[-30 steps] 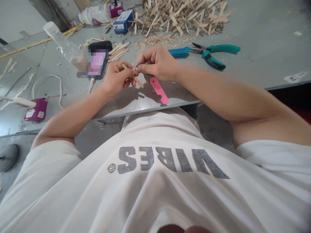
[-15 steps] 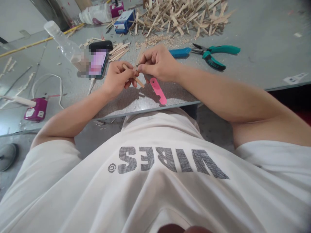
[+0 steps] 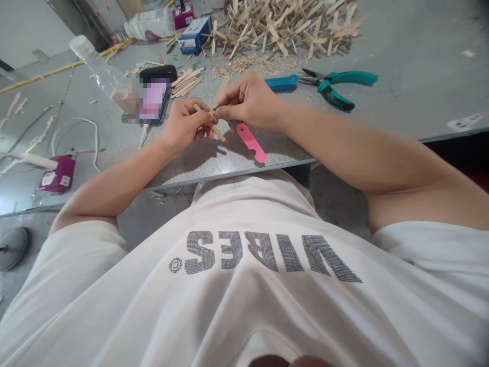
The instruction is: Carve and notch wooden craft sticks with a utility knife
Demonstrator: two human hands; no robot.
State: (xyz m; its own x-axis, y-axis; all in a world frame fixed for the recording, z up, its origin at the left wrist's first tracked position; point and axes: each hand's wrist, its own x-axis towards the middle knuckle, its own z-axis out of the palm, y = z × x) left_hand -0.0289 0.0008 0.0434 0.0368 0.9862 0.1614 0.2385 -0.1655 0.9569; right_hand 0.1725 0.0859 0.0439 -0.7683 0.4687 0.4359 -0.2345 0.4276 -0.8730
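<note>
My left hand (image 3: 190, 121) pinches two crossed wooden craft sticks (image 3: 219, 133), one pointing toward me and the other away between my hands. At the crossing, the fingertips of my right hand (image 3: 244, 102) are closed on the dark blade of what looks like a small folding knife. Its pink handle (image 3: 252, 142), with a hole and a notch, sticks out below that hand toward the table edge. My right fingers partly hide the blade, and whether it touches the wood I cannot tell.
Beyond my hands lie wood shavings (image 3: 244, 65) and a big heap of crossed sticks (image 3: 282, 25). Flat sticks (image 3: 187, 81) lie by a phone (image 3: 155, 99) and a plastic bottle (image 3: 110, 79). Green-handled pliers (image 3: 336, 84) and a blue-handled tool (image 3: 282, 83) are at the right.
The pink handle has swung slightly to the right, and my right hand has tilted a little with it. The crossed sticks have shifted slightly in my left hand.
</note>
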